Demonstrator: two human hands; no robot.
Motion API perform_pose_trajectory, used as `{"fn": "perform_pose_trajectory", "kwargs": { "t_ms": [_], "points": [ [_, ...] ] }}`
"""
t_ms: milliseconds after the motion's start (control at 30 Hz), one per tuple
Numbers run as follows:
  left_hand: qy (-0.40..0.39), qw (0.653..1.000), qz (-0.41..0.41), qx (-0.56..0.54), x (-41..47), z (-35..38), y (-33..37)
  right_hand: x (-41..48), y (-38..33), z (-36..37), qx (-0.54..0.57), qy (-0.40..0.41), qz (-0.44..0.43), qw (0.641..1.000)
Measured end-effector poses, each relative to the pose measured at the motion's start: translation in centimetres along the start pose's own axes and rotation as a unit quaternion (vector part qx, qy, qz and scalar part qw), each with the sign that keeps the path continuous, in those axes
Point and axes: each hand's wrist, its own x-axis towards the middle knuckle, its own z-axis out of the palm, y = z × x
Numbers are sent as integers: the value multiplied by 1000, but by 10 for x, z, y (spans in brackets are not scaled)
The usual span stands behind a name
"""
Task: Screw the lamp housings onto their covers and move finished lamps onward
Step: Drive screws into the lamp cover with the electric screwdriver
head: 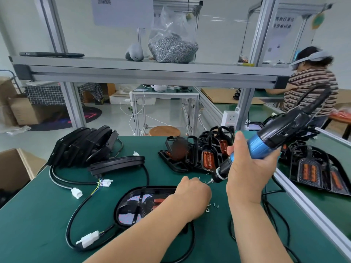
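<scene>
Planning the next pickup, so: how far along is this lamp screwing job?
Apparently done: a stack of cabled lamps stands at the far left, with a single lamp lying beside it. In hand: the right hand grips the screwdriver, its tip near the left hand, which reaches toward loose screws beside the lamp in front. Left: black frames with orange inserts wait behind, so a good share likely remains.

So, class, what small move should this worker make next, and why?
Probably lower the screwdriver bit onto the lamp and drive a screw. The right hand grips the tool, its tip sits at the fingertips of the left hand, and loose screws lie beside the lamp.
</scene>
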Motion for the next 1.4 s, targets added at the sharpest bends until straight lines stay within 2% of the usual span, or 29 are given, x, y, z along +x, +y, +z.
{"fn": "perform_pose_trajectory", "kwargs": {
  "t_ms": [267, 400, 467, 533, 633, 700, 767, 800, 833, 900, 967, 1000, 1133, 1300, 1400],
  "points": [
    [-49, 997, -22, -52, 4, 0, -1, 3, 4, -4, -5, 3, -7, 1000],
    [-44, 998, 45, 30, -7, -1, -1, 0, 5, -1, -5, -1, -2, 1000],
    [-19, 998, 60, 32, -15, -3, -1, -1, 3, 0, -3, -1, -2, 1000],
    [24, 998, 50, -16, -25, -6, -3, 0, 0, 1, 6, 6, 5, 1000],
    [140, 981, 59, -120, -47, 0, -9, 2, -6, 4, 26, 6, 11, 1000],
    [246, 928, 52, -274, -66, 6, -18, 1, -9, 7, 33, -2, 10, 999],
    [330, 850, 4, -411, -84, 4, -29, -2, -11, 11, 47, -9, 20, 999],
    [350, 804, -46, -478, -90, 5, -36, -5, -11, 14, 56, -14, 31, 998],
    [353, 751, -109, -547, -94, 8, -44, -10, -11, 17, 66, -21, 45, 997],
    [324, 608, -209, -694, -97, 12, -58, -20, -13, 23, 84, -32, 73, 993],
    [267, 455, -225, -819, -101, 16, -65, -31, -14, 29, 97, -45, 93, 990],
    [242, 407, -221, -853, -104, 18, -66, -36, -14, 32, 107, -50, 100, 988],
    [162, 293, -214, -918, -115, 26, -64, -54, -19, 44, 117, -56, 111, 985],
    [80, 236, -217, -944, -124, 22, -57, -63, -22, 53, 155, -82, 123, 977],
    [58, 182, -213, -958, -127, 17, -54, -63, -21, 56, 142, -92, 96, 981]
  ]
}}
